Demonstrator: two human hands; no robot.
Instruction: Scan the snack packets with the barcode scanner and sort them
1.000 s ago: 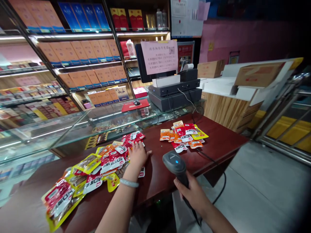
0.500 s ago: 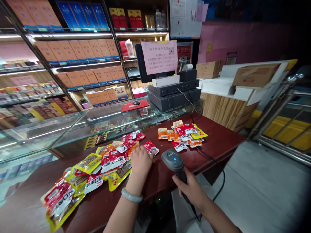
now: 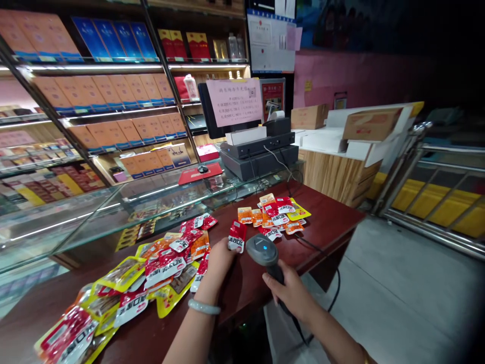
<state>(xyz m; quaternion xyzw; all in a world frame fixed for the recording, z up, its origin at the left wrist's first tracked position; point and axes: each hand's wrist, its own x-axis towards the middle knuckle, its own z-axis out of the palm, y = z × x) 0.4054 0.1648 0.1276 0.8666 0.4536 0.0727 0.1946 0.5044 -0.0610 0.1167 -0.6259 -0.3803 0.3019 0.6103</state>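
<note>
Between the fingers of my left hand (image 3: 221, 260) is a red and white snack packet (image 3: 237, 236), held upright just above the table. A pale bangle circles that wrist. My right hand (image 3: 290, 285) is wrapped round the handle of a dark grey barcode scanner (image 3: 262, 250), whose blue light is on and whose head is close to the packet. Left of my left hand spreads a long pile of red, orange and yellow snack packets (image 3: 164, 265). A smaller heap of similar packets (image 3: 278, 215) lies beyond the scanner.
The packets lie on a dark red wooden table (image 3: 326, 217). A glass display counter (image 3: 109, 207) runs behind it, with a till (image 3: 257, 156) and a red mouse pad (image 3: 199, 174) on top. The scanner's cable (image 3: 338, 283) hangs over the table's right edge. Metal railings (image 3: 443, 202) stand at the right.
My left hand has taken up the red packet, which lay flat, and tilted it upright toward the scanner. The view has shifted slightly to the right.
</note>
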